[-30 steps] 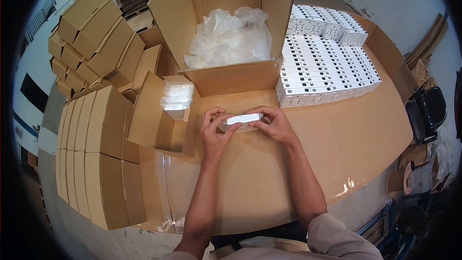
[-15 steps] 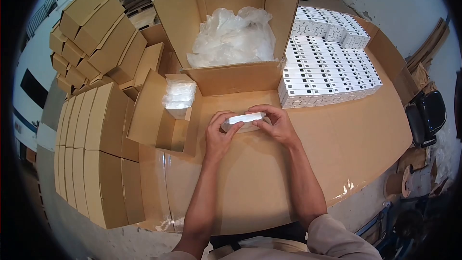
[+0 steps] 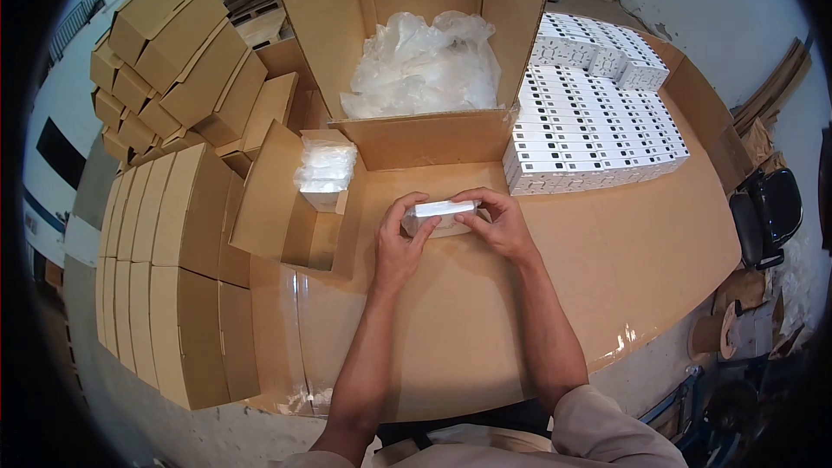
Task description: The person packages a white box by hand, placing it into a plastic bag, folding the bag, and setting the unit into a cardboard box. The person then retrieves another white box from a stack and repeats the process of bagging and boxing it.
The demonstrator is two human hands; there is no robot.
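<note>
A flat white piece in a clear plastic bag (image 3: 444, 218) is held above the cardboard-covered table, in front of me. My left hand (image 3: 401, 238) grips its left end, thumb on the near side and fingers behind. On its right end my right hand (image 3: 496, 227) has a like grip. To the left of my hands stands an open cardboard box (image 3: 325, 238), with several bagged white pieces (image 3: 325, 175) packed at its far end. What the white piece is, I cannot make out.
A large open carton (image 3: 425, 140) full of clear plastic bags (image 3: 425, 65) stands ahead. White pieces with dark square openings (image 3: 598, 130) are stacked in rows at the right. Closed cardboard boxes (image 3: 165, 269) are piled along the left. A black chair (image 3: 770, 212) stands beyond the table's right edge.
The bagged white piece has tilted slightly, so more of its near side shows. My left hand has shifted a little to the right; my right hand is nearly still.
</note>
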